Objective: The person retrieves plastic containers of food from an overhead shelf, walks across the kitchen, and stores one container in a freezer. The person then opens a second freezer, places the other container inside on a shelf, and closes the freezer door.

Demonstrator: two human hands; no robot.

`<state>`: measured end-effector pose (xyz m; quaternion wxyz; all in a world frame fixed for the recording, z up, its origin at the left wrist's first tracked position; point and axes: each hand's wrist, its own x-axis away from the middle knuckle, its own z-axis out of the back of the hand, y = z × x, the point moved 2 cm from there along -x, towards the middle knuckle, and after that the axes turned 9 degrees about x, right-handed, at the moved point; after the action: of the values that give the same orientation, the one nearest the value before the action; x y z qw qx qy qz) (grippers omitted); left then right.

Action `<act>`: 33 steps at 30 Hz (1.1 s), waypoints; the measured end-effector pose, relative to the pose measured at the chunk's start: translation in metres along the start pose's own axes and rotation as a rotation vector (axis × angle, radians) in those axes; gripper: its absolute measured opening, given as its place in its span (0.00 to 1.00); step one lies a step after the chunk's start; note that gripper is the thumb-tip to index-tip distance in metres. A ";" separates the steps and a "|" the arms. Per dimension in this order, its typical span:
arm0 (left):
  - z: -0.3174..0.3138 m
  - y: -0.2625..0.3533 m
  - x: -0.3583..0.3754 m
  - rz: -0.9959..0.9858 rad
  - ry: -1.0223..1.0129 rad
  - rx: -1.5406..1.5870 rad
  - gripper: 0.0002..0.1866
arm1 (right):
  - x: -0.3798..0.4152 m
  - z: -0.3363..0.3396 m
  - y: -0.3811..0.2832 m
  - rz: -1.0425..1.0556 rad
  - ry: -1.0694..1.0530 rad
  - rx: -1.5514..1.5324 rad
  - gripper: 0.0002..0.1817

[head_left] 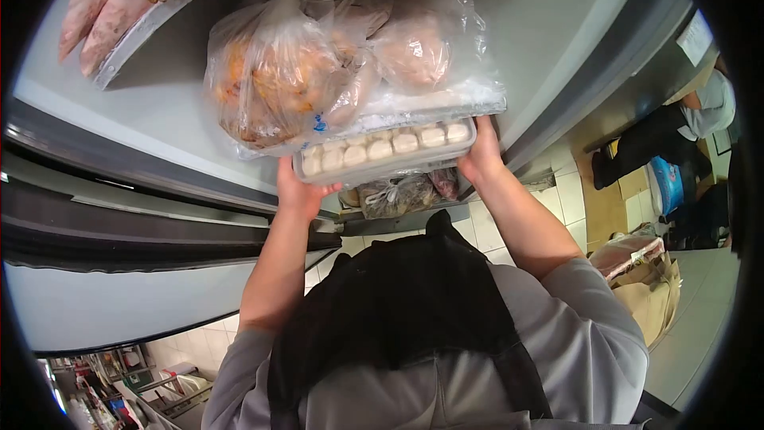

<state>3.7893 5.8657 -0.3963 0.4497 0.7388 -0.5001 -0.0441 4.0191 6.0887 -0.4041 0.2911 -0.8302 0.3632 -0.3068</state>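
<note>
A clear plastic container (386, 161), long and shallow, is held level between my two hands at the front of a freezer or fridge shelf. Rows of round whitish pieces (380, 149) show inside it; their kind I cannot make out. My left hand (301, 189) grips its left end, thumb along the near side. Around the right end closes my right hand (482, 156), with fingers partly hidden behind. Just beyond the container, knotted clear plastic bags (290, 72) of orange and pale food lie on a frosty tray (430, 105).
Long pinkish frozen pieces (111, 20) rest on another shelf at upper left. Bagged items (396, 195) sit below the container. The open door (143, 227) stands at left. To the right, a person (660, 131) is near a blue package (668, 183) and brown bags (649, 295).
</note>
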 end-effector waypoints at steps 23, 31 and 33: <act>0.035 0.016 -0.063 -0.394 0.182 -0.018 0.22 | -0.053 -0.026 0.051 0.220 0.087 0.137 0.24; 0.021 0.019 -0.043 -0.364 0.164 -0.079 0.29 | -0.068 -0.030 0.048 0.015 -0.124 0.013 0.22; 0.012 0.019 -0.040 -0.374 0.136 -0.048 0.31 | -0.059 -0.036 0.052 0.140 -0.050 0.041 0.22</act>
<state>3.7504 5.8874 -0.4053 0.4836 0.8092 -0.3214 -0.0889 3.9389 6.0957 -0.4353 0.3377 -0.8042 0.4065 -0.2721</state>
